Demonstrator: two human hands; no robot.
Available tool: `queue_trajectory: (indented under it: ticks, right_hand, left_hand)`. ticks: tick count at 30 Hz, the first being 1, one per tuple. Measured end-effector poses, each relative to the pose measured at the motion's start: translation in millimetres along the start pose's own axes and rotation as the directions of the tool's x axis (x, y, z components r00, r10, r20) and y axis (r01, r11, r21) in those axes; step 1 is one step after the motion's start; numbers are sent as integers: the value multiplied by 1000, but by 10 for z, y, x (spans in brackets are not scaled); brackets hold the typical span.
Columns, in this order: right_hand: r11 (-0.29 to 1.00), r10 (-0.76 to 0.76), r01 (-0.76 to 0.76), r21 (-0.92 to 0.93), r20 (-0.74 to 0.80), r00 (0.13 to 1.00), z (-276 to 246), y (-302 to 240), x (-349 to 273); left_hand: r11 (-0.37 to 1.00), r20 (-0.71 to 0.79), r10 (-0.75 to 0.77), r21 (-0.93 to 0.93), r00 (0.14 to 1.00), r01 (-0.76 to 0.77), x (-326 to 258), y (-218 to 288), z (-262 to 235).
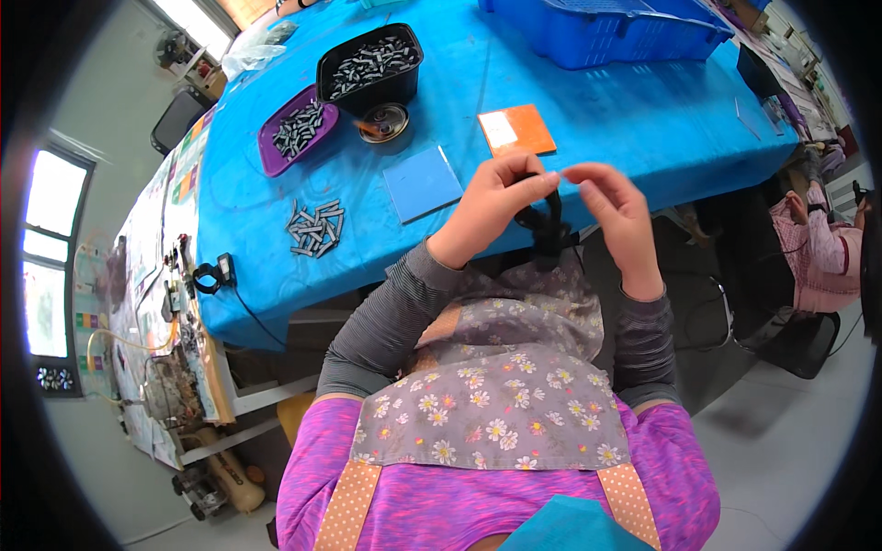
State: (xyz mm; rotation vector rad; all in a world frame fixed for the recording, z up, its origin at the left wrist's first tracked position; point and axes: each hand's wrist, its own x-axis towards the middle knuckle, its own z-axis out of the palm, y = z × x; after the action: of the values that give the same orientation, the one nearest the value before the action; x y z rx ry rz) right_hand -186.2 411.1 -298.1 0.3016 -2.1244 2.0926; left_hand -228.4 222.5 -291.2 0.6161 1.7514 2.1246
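Over the table's front edge, my left hand [496, 197] is closed on a black strap [551, 220]. The strap forms a loop below the fingers, and a dark lump hangs from it above my lap; its details are hard to make out. My right hand [616, 207] is raised just beside it, fingers curved and apart, slightly blurred. Its fingertips come close to my left thumb, and nothing shows between them. Beyond the hands lie an orange square tile [537, 129] with a white patch and a blue square tile [423, 184].
A loose pile of grey strips [316, 229] lies left on the blue-covered table. Behind are a purple tray [266, 147], a black bin [415, 87] of similar pieces and a round tin [390, 142]. A blue crate [588, 46] stands at the back; a black strapped device [213, 274] sits left.
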Motion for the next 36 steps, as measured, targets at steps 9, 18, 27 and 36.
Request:
queue_trajectory:
  ticks: [9, 18, 27, 36]
  right_hand:
    - [931, -171, 223, -289, 196, 966, 344, 47, 30]
    - [861, -404, 356, -364, -60, 913, 661, 303, 25]
    - [964, -114, 24, 265, 331, 937, 731, 374, 365]
    - [874, 139, -237, 425, 247, 959, 634, 213, 474]
  left_hand:
    - [613, 17, 457, 718, 889, -329, 116, 102, -220]
    - [878, -97, 153, 470, 983, -91, -94, -44, -189]
    - [409, -62, 618, 877, 784, -252, -250, 166, 163]
    - [479, -9, 514, 833, 858, -278, -431, 163, 15]
